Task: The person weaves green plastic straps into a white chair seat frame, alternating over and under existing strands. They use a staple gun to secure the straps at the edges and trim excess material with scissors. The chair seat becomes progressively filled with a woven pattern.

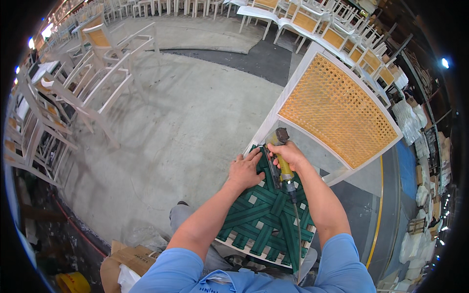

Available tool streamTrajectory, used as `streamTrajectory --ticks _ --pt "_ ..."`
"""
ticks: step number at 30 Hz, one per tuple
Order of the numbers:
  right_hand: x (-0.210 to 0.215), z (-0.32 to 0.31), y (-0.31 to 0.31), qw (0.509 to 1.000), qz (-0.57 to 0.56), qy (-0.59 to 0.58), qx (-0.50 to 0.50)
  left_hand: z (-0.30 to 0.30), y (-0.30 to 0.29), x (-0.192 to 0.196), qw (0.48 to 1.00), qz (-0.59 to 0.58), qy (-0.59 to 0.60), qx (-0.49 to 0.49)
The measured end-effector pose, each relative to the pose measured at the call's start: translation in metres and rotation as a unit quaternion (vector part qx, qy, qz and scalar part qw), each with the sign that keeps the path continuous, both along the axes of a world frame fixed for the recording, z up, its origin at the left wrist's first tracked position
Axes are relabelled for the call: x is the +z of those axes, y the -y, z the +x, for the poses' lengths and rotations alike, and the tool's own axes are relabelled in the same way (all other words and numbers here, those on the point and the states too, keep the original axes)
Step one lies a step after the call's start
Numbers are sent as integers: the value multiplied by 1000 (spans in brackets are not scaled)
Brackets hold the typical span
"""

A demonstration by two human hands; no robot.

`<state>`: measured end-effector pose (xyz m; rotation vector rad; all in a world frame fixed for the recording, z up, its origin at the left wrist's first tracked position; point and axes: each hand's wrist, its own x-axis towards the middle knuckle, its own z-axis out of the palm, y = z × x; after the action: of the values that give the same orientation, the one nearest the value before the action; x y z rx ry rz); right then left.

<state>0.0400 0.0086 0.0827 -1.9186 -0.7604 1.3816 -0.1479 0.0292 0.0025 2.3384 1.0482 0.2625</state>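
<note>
A pale wooden chair with an orange cane back panel (337, 110) stands in front of me, its seat frame over my lap. Dark green webbing straps (264, 215) cross the seat, interlaced, with a few lying loosely across the others. My right hand (289, 155) grips a yellow and black air staple gun (284, 168) by its body near the far left corner of the seat. A thin air hose (298, 234) runs from the gun back toward me. My left hand (245, 171) rests on the webbing beside the gun, fingers stretched toward the seat's edge and thumb apart.
Unfinished chair frames (100, 83) stand at the left on the concrete floor (195, 107). Many more chairs (312, 22) line the back and far right. An open cardboard box (132, 259) is at my lower left, near a yellow roll (72, 282). A yellow floor line (377, 219) runs along the right.
</note>
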Motion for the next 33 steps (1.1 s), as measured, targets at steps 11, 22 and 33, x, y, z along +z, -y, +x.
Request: streamTrajectory --ticks 11,22,33 --pt "-3 -7 1 999 1 32 3 -3 5 -10 996 28 80 14" --pt "0 -18 -1 1000 1 7 17 -2 -2 -29 978 56 203 7" --pt "2 -24 1 999 -13 27 16 2 -5 -27 974 55 218 12"
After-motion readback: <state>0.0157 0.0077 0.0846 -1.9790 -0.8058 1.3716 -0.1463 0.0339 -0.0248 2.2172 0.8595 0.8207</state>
